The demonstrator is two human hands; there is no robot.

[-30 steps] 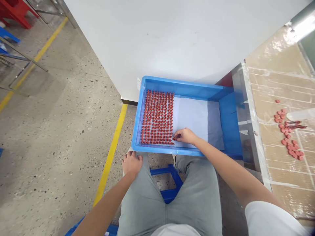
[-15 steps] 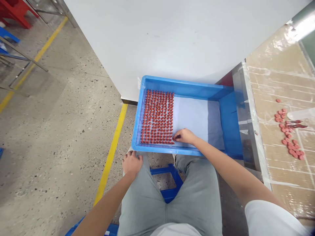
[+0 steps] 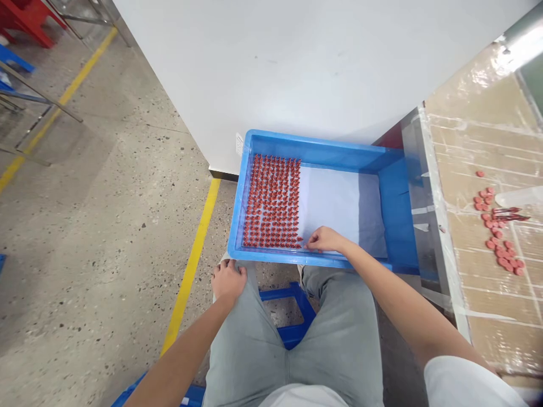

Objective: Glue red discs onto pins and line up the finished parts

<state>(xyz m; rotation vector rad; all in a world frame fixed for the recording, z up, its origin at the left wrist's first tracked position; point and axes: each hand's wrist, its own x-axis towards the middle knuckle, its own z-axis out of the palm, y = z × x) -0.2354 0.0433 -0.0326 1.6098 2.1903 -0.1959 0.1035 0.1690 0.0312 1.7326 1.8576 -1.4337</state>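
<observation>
Inside the blue plastic bin, many small dark-red pointed pieces stand in close rows on the left part of a pale sheet. Just right of the nearest rows is my right hand, low over the sheet. Its fingers are drawn together in a pinch; whatever may be between the tips is too small to make out. A single red piece lies just left of these fingertips, at the end of a row. My left hand rests on my left knee, fingers spread and holding nothing.
On the right, a plastic-covered cardboard worktop carries loose red discs, several dark-red pointed sticks and a translucent white strip. A white panel stands behind the bin. A blue stool shows below.
My right hand has drawn back a little to the right, away from a red piece that now shows at the row's end. My left hand stays on the knee.
</observation>
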